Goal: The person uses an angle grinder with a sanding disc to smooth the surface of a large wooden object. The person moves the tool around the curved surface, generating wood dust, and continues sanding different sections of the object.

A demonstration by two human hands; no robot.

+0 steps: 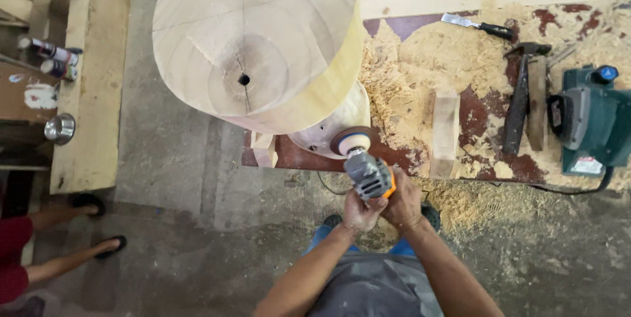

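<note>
Both my hands grip a grey and orange angle grinder point(369, 175) with a round sanding disc point(350, 141) at its tip. My left hand point(359, 213) wraps the rear of the tool from the left, and my right hand point(403, 200) holds it from the right. The disc presses against the lower side of a pale carved wooden piece point(332, 126). Above it stands a large round wooden block point(256, 41) with a small hole at its centre, partly hiding the carved piece.
A workbench point(473, 103) covered in sawdust carries a chisel point(478, 25), a hammer point(520, 90), wood blocks point(445, 133) and a green electric planer point(591, 123). A plank bench point(92, 73) with spray cans and a steel bowl point(60, 128) stands left. Another person's legs point(66, 238) reach in at lower left.
</note>
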